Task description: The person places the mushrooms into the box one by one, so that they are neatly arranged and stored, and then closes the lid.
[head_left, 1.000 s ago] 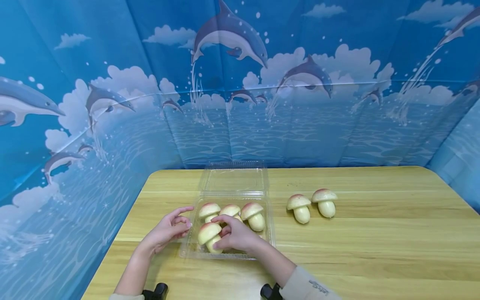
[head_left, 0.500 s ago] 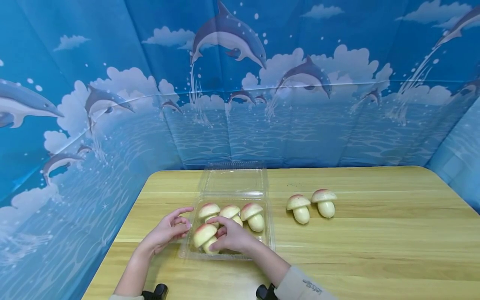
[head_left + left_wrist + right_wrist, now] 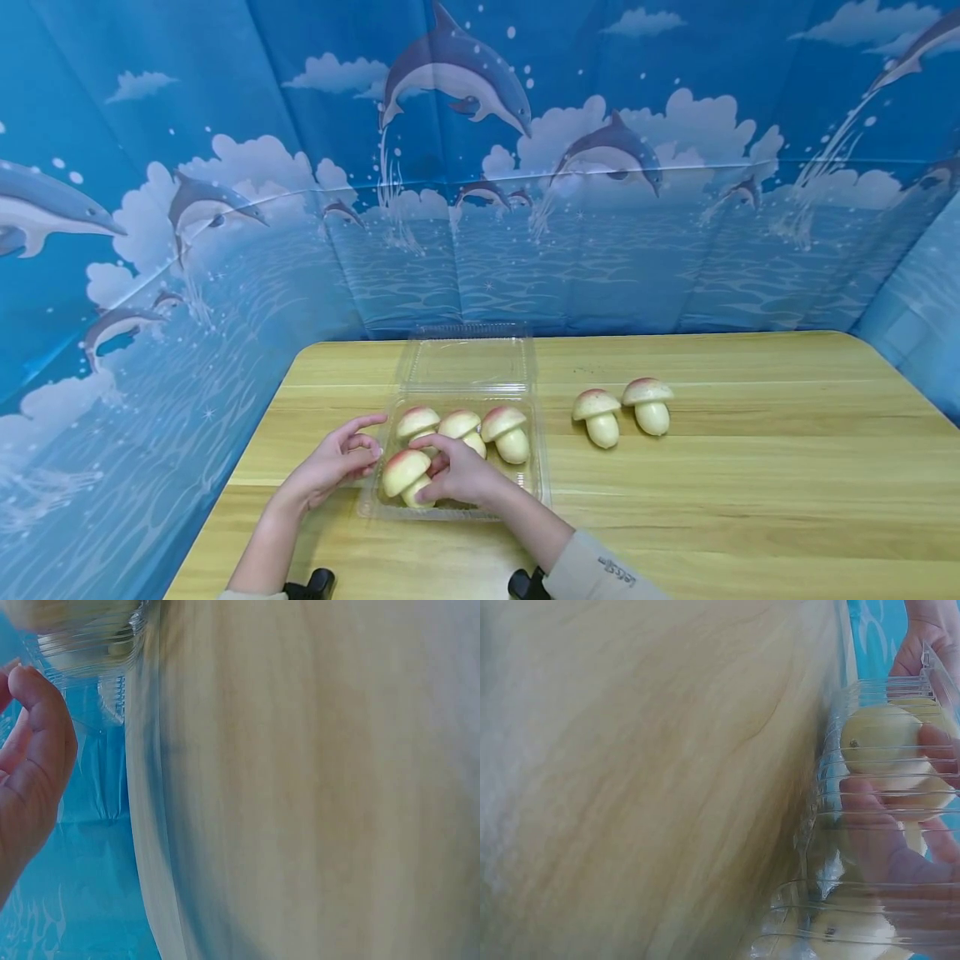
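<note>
A clear plastic clamshell box (image 3: pixel 536 492) lies with its lid folded back. Three cream toy mushrooms with pink-tinged caps, among them the rightmost toy mushroom (image 3: pixel 513 445), fill its back row. My right hand (image 3: pixel 468 477) reaches into the box and grips the stem of a front-left toy mushroom (image 3: pixel 405 472) between thumb and fingers; the right wrist view shows these fingers (image 3: pixel 870 817) through the ribbed wall. At the box's left side is my left hand (image 3: pixel 333 462), index finger extended along the rim and other fingers loosely bent. Whether it touches the rim I cannot tell.
Two more toy mushrooms, a nearer one (image 3: pixel 597 417) and a farther one (image 3: pixel 649 406), lie on the wooden table (image 3: pixel 750 483) right of the box. The open lid (image 3: pixel 468 362) extends toward the back edge. A blue dolphin-print curtain (image 3: pixel 480 250) hangs behind the table.
My right hand has shifted the gripped mushroom leftward, toward the box's front-left corner, and slowed. The left hand stays at the box's left side.
</note>
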Demonstrator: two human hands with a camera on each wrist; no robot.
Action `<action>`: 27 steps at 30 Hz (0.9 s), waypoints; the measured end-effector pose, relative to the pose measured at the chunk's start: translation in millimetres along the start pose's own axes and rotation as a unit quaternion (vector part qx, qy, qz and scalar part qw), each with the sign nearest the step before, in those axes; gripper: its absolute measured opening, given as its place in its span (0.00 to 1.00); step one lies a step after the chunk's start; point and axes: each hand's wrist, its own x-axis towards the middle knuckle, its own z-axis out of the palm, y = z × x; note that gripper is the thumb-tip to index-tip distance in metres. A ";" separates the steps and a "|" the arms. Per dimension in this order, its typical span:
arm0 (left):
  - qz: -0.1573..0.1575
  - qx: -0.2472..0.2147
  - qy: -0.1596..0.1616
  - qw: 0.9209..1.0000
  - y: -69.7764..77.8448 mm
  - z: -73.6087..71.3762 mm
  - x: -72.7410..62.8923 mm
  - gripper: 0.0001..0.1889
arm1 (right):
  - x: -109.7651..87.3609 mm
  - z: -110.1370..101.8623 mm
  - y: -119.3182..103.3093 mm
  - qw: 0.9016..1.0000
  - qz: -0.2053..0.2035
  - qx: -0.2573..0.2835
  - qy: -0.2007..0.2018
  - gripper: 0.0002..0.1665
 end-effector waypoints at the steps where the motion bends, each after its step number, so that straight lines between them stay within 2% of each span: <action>1: 0.000 0.001 0.000 1.000 0.1 0.0 -0.1 0.33 | -0.3 0.2 -0.4 1.000 0.000 -0.001 -0.001 0.39; 13: -0.004 -0.001 0.004 1.000 0.2 0.1 -1.0 0.33 | -1.2 2.1 -0.4 0.999 -0.009 -0.032 0.007 0.40; 27: -0.002 0.000 0.004 1.000 1.0 1.1 -1.8 0.33 | -1.8 0.8 -0.2 0.999 -0.017 -0.042 0.002 0.38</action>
